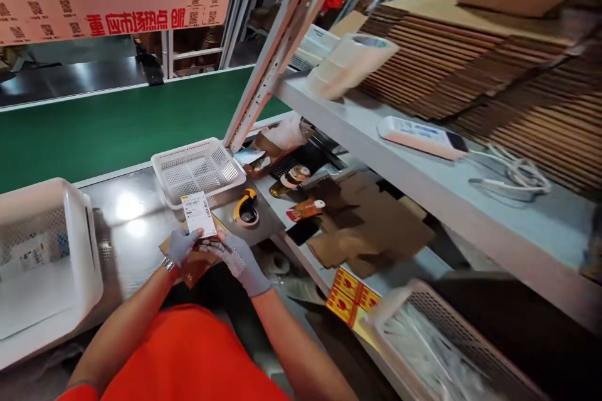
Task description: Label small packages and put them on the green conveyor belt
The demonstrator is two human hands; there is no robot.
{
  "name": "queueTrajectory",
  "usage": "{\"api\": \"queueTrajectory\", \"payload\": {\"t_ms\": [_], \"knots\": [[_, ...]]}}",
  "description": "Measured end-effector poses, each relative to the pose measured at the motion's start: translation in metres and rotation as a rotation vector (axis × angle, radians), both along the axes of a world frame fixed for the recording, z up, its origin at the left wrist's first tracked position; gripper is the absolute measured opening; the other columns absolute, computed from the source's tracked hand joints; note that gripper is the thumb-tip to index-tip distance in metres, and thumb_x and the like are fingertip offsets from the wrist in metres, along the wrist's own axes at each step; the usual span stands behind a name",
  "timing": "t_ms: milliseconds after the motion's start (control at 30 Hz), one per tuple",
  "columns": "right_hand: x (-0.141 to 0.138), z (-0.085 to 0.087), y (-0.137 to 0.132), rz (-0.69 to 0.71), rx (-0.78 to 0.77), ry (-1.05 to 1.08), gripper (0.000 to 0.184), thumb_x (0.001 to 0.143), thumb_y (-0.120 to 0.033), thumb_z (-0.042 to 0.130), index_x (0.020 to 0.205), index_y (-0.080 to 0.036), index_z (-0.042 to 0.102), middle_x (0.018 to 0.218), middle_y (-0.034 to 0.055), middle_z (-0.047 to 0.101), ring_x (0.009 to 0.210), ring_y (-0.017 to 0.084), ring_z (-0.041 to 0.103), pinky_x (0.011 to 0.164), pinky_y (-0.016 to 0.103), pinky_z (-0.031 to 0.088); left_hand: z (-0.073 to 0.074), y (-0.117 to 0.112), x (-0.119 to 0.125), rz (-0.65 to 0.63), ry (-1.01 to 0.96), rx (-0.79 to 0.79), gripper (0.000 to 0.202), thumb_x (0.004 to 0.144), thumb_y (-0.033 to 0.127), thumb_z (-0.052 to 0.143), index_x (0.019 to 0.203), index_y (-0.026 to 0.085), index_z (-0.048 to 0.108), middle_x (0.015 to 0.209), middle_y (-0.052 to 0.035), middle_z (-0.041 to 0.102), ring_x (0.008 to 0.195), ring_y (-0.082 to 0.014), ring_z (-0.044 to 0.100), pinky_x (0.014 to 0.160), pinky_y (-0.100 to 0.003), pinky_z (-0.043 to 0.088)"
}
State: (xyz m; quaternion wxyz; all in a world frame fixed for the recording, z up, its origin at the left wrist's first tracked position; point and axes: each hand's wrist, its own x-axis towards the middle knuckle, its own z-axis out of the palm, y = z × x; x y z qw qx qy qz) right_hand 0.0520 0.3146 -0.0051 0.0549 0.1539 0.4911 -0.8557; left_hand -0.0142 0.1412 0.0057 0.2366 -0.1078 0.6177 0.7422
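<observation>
At the near edge of the metal table (134, 219), the left hand (182, 246) and right hand (235, 257) clamp fingers on a white label (198, 213); the table stretches leftward to a bin (83, 250) holding a labelled packet (32, 257); a basket (190, 172) sits beyond.

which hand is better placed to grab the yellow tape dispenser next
Probably the right hand: the tape dispenser lies just beyond it, while the left hand grips the white label farther off.
</observation>
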Motion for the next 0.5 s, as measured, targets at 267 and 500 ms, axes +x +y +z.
{"api": "queueTrajectory", "payload": {"t_ms": [267,500], "knots": [[0.024,0.019,-0.003,-0.096,-0.054,-0.038,0.055,0.068,-0.059,0.104,0.102,-0.020,0.085,0.104,0.0117,0.088,0.098,0.032,0.085,0.099,0.050,0.069,0.010,0.006,0.015,-0.108,-0.103,0.108,0.033,0.081,0.040,0.098,0.100,0.015,0.084,0.111,-0.0168,0.088,0.100,-0.0346,0.084,0.090,-0.048,0.068],[0.035,0.022,0.008,-0.054,0.002,-0.002,0.048,0.065,-0.060,0.104,0.089,-0.023,0.085,0.100,0.0117,0.087,0.114,0.036,0.081,0.104,0.051,0.067,0.012,0.015,0.031,-0.085,-0.110,0.103,0.030,0.085,0.033,0.094,0.102,0.011,0.083,0.102,-0.0173,0.088,0.085,-0.0285,0.083,0.082,-0.042,0.068]]}}
